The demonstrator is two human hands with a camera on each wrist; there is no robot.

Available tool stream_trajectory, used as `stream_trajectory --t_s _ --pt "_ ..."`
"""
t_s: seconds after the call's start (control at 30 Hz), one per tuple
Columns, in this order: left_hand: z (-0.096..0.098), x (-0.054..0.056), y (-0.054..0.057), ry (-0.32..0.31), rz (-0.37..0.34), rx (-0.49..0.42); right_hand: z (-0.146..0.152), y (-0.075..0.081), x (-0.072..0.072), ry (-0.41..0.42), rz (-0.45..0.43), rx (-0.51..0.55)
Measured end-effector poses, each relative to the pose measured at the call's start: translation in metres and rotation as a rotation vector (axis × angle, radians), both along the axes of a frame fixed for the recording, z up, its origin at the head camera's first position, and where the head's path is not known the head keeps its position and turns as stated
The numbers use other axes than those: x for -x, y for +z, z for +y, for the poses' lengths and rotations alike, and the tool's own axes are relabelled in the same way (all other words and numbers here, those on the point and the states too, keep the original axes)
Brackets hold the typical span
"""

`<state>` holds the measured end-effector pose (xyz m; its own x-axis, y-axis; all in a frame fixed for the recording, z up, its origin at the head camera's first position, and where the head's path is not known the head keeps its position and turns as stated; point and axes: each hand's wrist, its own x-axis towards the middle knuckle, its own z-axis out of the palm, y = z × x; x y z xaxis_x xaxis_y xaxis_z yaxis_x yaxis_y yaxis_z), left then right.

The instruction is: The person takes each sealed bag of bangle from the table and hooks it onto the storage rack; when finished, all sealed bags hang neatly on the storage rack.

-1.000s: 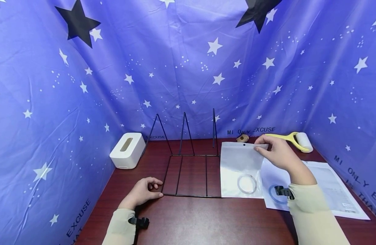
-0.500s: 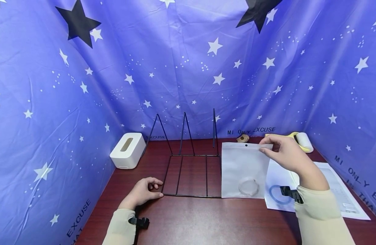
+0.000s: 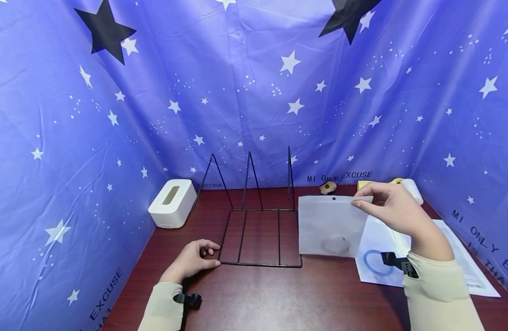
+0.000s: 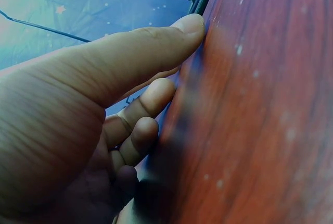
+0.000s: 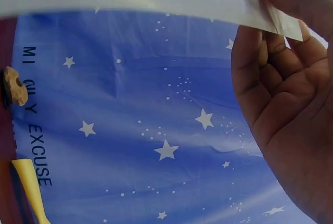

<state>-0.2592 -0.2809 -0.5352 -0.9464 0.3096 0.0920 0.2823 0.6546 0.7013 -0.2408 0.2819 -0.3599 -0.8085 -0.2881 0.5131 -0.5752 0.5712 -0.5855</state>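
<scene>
Pouch [image 3: 326, 223] at the wire rack's [image 3: 259, 265] 3 o'clock just got tipped up enough to bare the rack's 5 o'clock corner, so I'd guess the lift is underway. Right hand [image 3: 396, 208] pinches its 1 o'clock corner; left hand [image 3: 192, 259] has a thumb on the rack's 7 o'clock corner, can't tell if that's a real grip. Curtain [image 3: 254, 92] at 12 o'clock reads "MI ONLY EXCUSE", no brand I can make out.

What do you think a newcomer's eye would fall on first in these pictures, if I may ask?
Most likely the starry curtain, which spans the head view behind the table. Next, perhaps, the black rack on that table, with the left hand at its near left corner, and the pale bag to its right, pinched near the upper right corner by the right hand.
</scene>
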Motion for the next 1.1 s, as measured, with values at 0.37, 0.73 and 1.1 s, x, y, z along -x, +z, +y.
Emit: stream_trajectory --t_s 0.37,0.73,1.1 --pt "-0.001 0.000 0.001 0.001 0.001 0.004 0.002 0.011 -0.012 -0.005 0.140 0.098" --pt "-0.001 -0.001 0.000 0.005 -0.008 0.007 -0.003 0.020 -0.028 0.117 0.251 0.236" --pt "0.000 0.000 -0.001 0.001 0.005 0.008 -0.018 0.025 -0.037 0.287 0.228 0.459"
